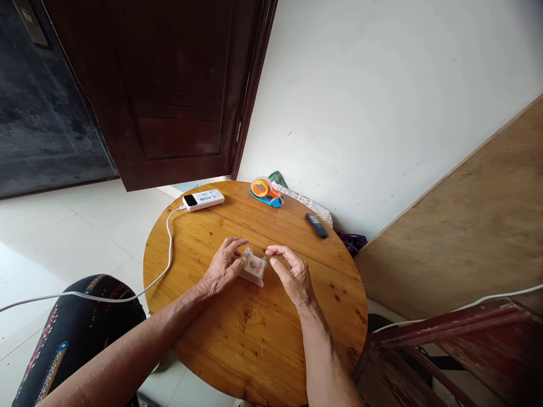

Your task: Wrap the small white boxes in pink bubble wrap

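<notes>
A small clear plastic packet point(254, 267) with something pale and reddish inside lies near the middle of the round wooden table point(254, 333). My left hand point(223, 265) rests on the table at the packet's left side, fingers spread, fingertips touching its edge. My right hand point(291, 271) hovers just right of the packet, fingers loosely curled and apart, holding nothing that I can see.
A white power bank point(203, 199) with a white cable point(168, 249) lies at the table's far left. An orange and blue tape dispenser point(265, 191) and a dark small bar point(316, 225) sit at the far edge. A dark red wooden chair point(445, 350) stands right.
</notes>
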`<act>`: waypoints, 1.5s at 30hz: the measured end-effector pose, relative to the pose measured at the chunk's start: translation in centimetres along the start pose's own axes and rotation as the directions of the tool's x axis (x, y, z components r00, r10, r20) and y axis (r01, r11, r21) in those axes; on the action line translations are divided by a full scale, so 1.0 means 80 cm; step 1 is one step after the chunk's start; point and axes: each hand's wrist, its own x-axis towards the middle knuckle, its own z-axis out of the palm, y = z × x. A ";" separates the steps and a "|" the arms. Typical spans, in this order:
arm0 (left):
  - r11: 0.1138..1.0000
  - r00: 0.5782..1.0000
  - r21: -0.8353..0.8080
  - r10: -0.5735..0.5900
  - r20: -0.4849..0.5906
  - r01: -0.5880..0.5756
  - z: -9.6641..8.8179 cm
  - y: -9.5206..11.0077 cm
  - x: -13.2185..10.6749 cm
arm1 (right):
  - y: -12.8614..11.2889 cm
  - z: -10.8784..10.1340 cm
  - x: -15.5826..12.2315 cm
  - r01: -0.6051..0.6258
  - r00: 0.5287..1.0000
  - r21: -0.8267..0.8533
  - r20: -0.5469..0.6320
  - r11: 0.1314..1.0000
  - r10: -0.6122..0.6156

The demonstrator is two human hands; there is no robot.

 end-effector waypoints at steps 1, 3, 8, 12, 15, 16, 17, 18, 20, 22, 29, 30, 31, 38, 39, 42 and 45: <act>1.000 1.000 -0.002 -0.004 -0.016 0.004 -0.002 -0.001 0.000 | -0.001 -0.001 0.000 -0.003 1.000 -0.007 0.014 1.000 0.003; 1.000 0.999 0.005 -0.024 -0.044 0.024 -0.004 -0.002 0.001 | -0.002 -0.002 0.000 -0.016 0.997 -0.034 0.076 0.999 0.018; 0.999 0.999 0.034 -0.034 -0.039 0.035 -0.005 0.000 0.002 | -0.006 -0.002 0.000 -0.013 0.972 -0.064 0.235 0.998 0.028; 0.994 0.999 0.103 -0.029 0.016 0.028 -0.006 0.003 0.002 | -0.001 0.004 -0.001 0.026 0.972 -0.064 0.236 0.998 -0.010; 0.975 0.999 0.222 -0.014 0.031 0.007 -0.007 0.002 0.003 | 0.004 0.012 -0.003 0.051 0.981 -0.075 0.192 0.996 -0.036; 0.965 0.999 0.262 -0.016 0.030 0.008 -0.006 0.002 0.003 | 0.005 0.015 -0.003 0.063 0.985 -0.078 0.167 0.995 -0.049; 0.956 0.999 0.293 -0.026 0.029 0.016 -0.006 0.001 0.003 | 0.006 0.018 -0.003 0.075 0.988 -0.081 0.141 0.994 -0.063; 0.951 0.999 0.308 -0.041 0.029 0.030 -0.006 0.000 0.003 | 0.007 0.021 -0.003 0.087 0.991 -0.084 0.113 0.993 -0.078; 0.953 0.997 0.298 -0.072 0.037 0.057 -0.005 0.000 0.002 | 0.007 0.025 -0.003 0.100 0.994 -0.083 0.055 0.991 -0.096; 0.970 0.995 0.235 -0.086 0.058 0.070 -0.005 0.001 0.001 | 0.007 0.028 -0.003 0.089 0.996 -0.066 0.007 0.994 -0.089; 0.981 0.970 -0.158 -0.079 0.231 0.117 -0.002 0.012 -0.006 | 0.003 0.019 -0.004 -0.084 0.990 0.210 -0.094 0.974 0.106; 0.971 0.965 -0.201 -0.073 0.251 0.125 -0.002 0.013 -0.007 | 0.003 0.018 -0.004 -0.103 0.985 0.260 -0.105 0.960 0.134; 0.963 0.962 -0.237 -0.063 0.265 0.128 -0.002 0.015 -0.008 | 0.003 0.017 -0.004 -0.119 0.980 0.301 -0.115 0.946 0.160; 0.913 0.940 -0.370 -0.040 0.338 0.171 -0.010 0.026 -0.009 | 0.017 0.017 0.004 -0.206 0.934 0.395 -0.193 0.895 0.300; 0.919 0.936 -0.346 -0.059 0.347 0.187 -0.011 0.027 -0.009 | 0.019 0.016 0.005 -0.227 0.924 0.401 -0.199 0.888 0.326; 0.938 0.918 -0.236 -0.159 0.363 0.255 -0.013 0.030 -0.007 | 0.023 0.015 0.005 -0.294 0.905 0.409 -0.172 0.864 0.389; 0.899 0.908 -0.274 -0.242 0.343 0.343 -0.013 0.031 -0.006 | 0.021 0.010 0.004 -0.389 0.887 0.429 -0.064 0.815 0.457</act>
